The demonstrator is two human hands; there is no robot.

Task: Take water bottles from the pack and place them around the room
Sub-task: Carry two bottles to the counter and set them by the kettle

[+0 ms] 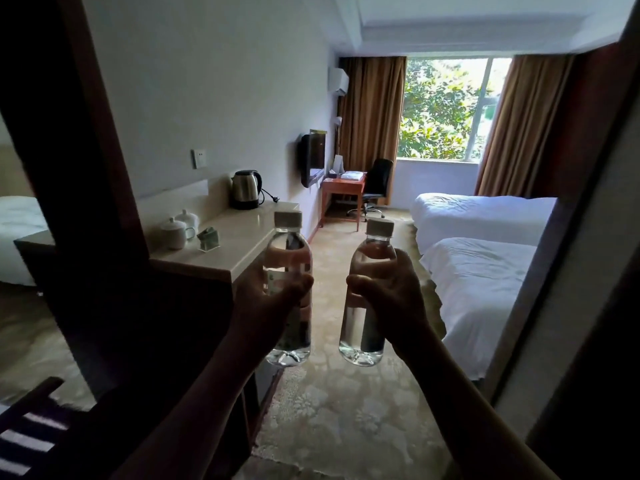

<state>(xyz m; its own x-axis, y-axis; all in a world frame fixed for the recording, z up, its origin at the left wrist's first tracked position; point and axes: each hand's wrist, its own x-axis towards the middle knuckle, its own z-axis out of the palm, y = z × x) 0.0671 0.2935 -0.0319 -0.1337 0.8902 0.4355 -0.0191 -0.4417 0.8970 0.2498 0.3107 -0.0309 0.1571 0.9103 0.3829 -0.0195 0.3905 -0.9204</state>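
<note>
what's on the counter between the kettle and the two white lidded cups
Nothing: in the head view the pale counter is bare between the kettle and the lidded cups. The small green holder sits nearer the camera, beside the cups.

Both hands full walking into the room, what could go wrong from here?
1. The left hand and right hand each grip a bottle at mid-body, so neither is free for setting one down.
2. The counter already carries a kettle, lidded cups and a trailing plug; a bottle set there might knock them.
3. Dim light makes the counter edge hard to judge.
</note>
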